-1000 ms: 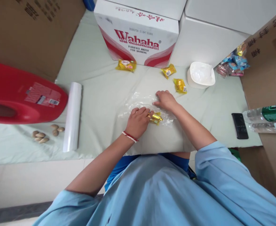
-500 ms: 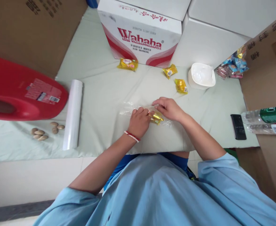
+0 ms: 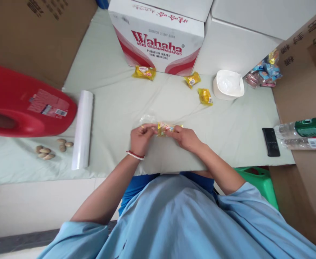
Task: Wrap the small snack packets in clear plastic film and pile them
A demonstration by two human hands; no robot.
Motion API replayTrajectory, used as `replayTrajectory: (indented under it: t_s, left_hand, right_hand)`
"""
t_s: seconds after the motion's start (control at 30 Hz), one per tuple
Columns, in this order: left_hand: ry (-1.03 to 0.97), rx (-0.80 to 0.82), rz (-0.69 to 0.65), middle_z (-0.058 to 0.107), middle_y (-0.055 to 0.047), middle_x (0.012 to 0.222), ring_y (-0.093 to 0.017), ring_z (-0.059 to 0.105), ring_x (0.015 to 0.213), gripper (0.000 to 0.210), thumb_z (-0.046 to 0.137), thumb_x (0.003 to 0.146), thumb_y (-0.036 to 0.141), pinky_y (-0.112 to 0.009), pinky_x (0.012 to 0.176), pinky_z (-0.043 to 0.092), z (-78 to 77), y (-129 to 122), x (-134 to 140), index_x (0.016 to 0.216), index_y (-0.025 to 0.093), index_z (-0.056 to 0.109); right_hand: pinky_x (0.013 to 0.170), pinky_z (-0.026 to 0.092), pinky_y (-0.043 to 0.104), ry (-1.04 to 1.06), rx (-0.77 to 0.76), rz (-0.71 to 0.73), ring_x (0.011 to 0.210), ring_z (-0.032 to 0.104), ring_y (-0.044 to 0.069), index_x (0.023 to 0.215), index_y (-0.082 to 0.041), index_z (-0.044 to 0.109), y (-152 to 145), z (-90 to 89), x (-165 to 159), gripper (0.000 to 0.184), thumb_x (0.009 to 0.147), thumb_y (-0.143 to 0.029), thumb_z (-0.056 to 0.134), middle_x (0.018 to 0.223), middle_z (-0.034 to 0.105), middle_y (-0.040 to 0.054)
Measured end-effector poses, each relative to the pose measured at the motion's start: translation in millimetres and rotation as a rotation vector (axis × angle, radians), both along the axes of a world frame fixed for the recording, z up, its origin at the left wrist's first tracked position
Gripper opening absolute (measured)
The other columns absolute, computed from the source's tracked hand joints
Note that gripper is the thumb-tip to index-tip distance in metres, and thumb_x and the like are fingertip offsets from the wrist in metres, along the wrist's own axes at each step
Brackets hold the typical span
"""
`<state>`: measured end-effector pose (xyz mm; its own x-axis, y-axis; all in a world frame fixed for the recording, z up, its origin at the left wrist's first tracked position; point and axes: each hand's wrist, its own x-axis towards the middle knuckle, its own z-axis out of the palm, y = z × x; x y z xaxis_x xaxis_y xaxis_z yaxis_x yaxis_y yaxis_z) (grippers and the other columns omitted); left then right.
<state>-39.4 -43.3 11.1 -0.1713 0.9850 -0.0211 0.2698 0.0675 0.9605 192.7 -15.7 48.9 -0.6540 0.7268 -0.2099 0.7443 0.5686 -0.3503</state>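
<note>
Between my hands, just above or on the cloth, is a small yellow snack packet [image 3: 165, 127] with coloured print, with clear plastic film [image 3: 147, 118] about it. My left hand [image 3: 141, 139] is closed at the packet's left end, finger and thumb pinching the film there. The film's crinkled, loose part shows behind those fingers. My right hand [image 3: 187, 137] is closed on the packet's right end, partly covering it. Farther back on the table lie three yellow packets: one at the left [image 3: 144, 72], one in the middle [image 3: 192, 80] and one at the right [image 3: 205, 96].
A Wahaha carton [image 3: 158, 39] and a white bowl [image 3: 228, 86] stand at the back. On the left are a red jug [image 3: 25, 100], a white roll [image 3: 82, 129] and several brown nuts or stones [image 3: 44, 153]. A phone [image 3: 271, 142] and plastic bottles [image 3: 306, 129] lie right.
My left hand has moved left off the packet to its end, and my right hand has taken hold of the right end. The film, spread out before, is now gathered about the packet.
</note>
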Motion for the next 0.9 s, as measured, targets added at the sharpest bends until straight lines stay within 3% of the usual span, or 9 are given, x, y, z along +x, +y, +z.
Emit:
replayTrajectory:
  t_s: [0.1,0.2,0.27,0.37,0.47,0.6,0.73,0.8,0.9]
  left_hand:
    - [0.231,0.138,0.199,0.072,-0.010,0.123,-0.023,0.069,0.101,0.060,0.071,0.082,0.038,-0.037,0.089,0.058,3.3,13,-16,0.138,0.020,0.062]
    - [0.453,0.263,0.038,0.051,-0.014,0.157,-0.031,0.053,0.138,0.088,0.079,0.076,0.035,-0.046,0.111,0.050,13.1,35,-26,0.157,0.024,0.044]
    - [0.505,0.289,-0.158,0.060,-0.011,0.150,-0.031,0.049,0.143,0.069,0.073,0.081,0.031,-0.050,0.118,0.043,22.3,48,-29,0.148,0.025,0.056]
    - [0.502,0.348,-0.386,0.077,-0.005,0.112,-0.027,0.062,0.125,0.024,0.060,0.090,0.025,-0.050,0.114,0.046,35.6,54,-35,0.106,0.028,0.078]
    - [0.549,0.433,-0.474,0.079,-0.004,0.096,-0.024,0.069,0.104,0.024,0.056,0.093,0.025,-0.050,0.105,0.051,39.9,41,-50,0.082,0.028,0.077]
    - [0.681,0.414,-0.539,0.080,-0.006,0.099,-0.024,0.072,0.098,0.027,0.051,0.090,0.020,-0.050,0.100,0.053,24.2,14,-60,0.084,0.027,0.076]
    - [0.734,0.304,-0.613,0.077,-0.011,0.108,-0.028,0.071,0.106,0.029,0.052,0.077,0.015,-0.051,0.107,0.052,1.1,-6,-44,0.096,0.023,0.073]
    - [0.731,0.277,-0.556,0.075,-0.014,0.111,-0.030,0.069,0.107,0.037,0.054,0.074,0.018,-0.049,0.102,0.055,-6.2,-11,-33,0.109,0.020,0.067]
    - [0.727,0.260,-0.416,0.071,-0.016,0.115,-0.031,0.068,0.107,0.050,0.058,0.080,0.027,-0.045,0.093,0.058,-10.8,-12,-17,0.129,0.016,0.056]
  right_hand:
    - [0.063,0.028,0.028,0.010,-0.015,0.020,0.081,0.050,0.019,0.145,-0.039,0.063,-2,-2.3,0,0.050,0.105,-0.021,0.039,0.105,0.062,0.0049]
    - [0.064,0.029,0.027,0.028,-0.033,0.014,0.081,0.049,0.019,0.141,-0.038,0.067,-2,-5.1,0,0.047,0.105,-0.024,0.040,0.104,0.062,0.0048]
    - [0.065,0.030,0.027,0.036,-0.039,0.008,0.080,0.048,0.019,0.136,-0.037,0.070,-1,-5.8,0,0.045,0.104,-0.024,0.041,0.104,0.062,0.0045]
    - [0.069,0.033,0.026,0.079,-0.066,-0.024,0.079,0.049,0.018,0.134,-0.035,0.072,2,-5.8,2,0.045,0.103,-0.021,0.042,0.103,0.061,0.0039]
    - [0.076,0.039,0.025,0.189,-0.101,-0.059,0.082,0.052,0.017,0.129,-0.031,0.074,6,-7.7,4,0.042,0.103,-0.020,0.044,0.099,0.059,0.0034]
    - [0.078,0.040,0.026,0.306,-0.115,-0.062,0.081,0.055,0.017,0.112,-0.024,0.078,9,-12.8,3,0.034,0.099,-0.016,0.047,0.097,0.058,0.0036]
    - [0.079,0.042,0.027,0.315,-0.071,-0.088,0.086,0.058,0.018,0.100,-0.021,0.071,10,-13.8,2,0.024,0.092,-0.011,0.051,0.099,0.060,0.0048]
    - [0.081,0.045,0.029,0.307,-0.031,-0.120,0.096,0.060,0.021,0.111,-0.021,0.066,8,-12.8,1,0.020,0.092,-0.019,0.058,0.111,0.060,0.0078]
    - [0.084,0.050,0.034,0.236,0.022,-0.169,0.110,0.061,0.026,0.143,-0.022,0.052,2,-10.6,-4,0.057,0.090,-0.030,0.070,0.142,0.052,0.0148]
